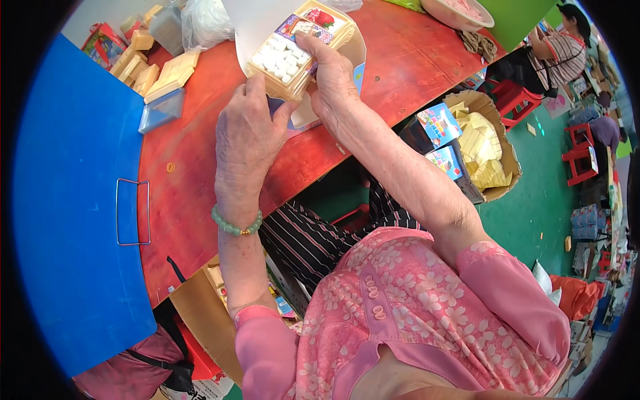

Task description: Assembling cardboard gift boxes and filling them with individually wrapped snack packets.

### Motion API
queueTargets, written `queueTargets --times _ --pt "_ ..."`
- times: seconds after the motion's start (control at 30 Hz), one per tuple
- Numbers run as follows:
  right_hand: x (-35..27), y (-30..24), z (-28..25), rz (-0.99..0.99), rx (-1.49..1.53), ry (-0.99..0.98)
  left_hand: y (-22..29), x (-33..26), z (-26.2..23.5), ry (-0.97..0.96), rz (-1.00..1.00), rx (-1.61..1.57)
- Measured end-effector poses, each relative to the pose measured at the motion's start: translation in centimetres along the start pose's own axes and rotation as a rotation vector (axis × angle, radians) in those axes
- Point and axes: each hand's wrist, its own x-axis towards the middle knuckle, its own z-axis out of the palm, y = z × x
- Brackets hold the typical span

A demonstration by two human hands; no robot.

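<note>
Head view: both hands are on one pack, a clear tray of white pieces with a purple label and a strawberry picture, held tilted above the far part of the red table. The left hand, with a green bead bracelet at its wrist, grips the pack's near edge with fingers and thumb. The right hand clasps its right side, thumb over the label. Under the pack, on the table, is an open white box; whether the two touch, I cannot tell. At the table's far left corner lie beige trays, a clear plastic container and a plastic bag. A small yellow ring rests on the table's left part. At the table's far right edge are a pale bowl and a crumpled cloth. Right of the table stands a carton of yellow packets, beside blue printed boxes. A blue panel borders the table's left side.
</note>
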Motion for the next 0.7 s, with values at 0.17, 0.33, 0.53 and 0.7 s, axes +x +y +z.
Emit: queueTargets --times 0.17,0.33,0.53,0.7 --pt "0.4 0.0 0.2 -0.064 -0.01 -0.103 0.0 -0.5 0.7 -0.005 -0.052 -0.02" --pt "0.2 -2.5 2.2 -0.293 -0.311 -0.246 -0.3 -0.5 1.2 0.036 -0.021 -0.058" --pt "5.0 -9.2 3.6 -0.088 -0.804 -0.725 -0.5 -0.7 1.3 0.03 -0.032 -0.063" --pt "5.8 -12.1 3.6 0.019 -1.173 -0.785 -0.6 -0.9 1.8 0.08 -0.037 -0.11"
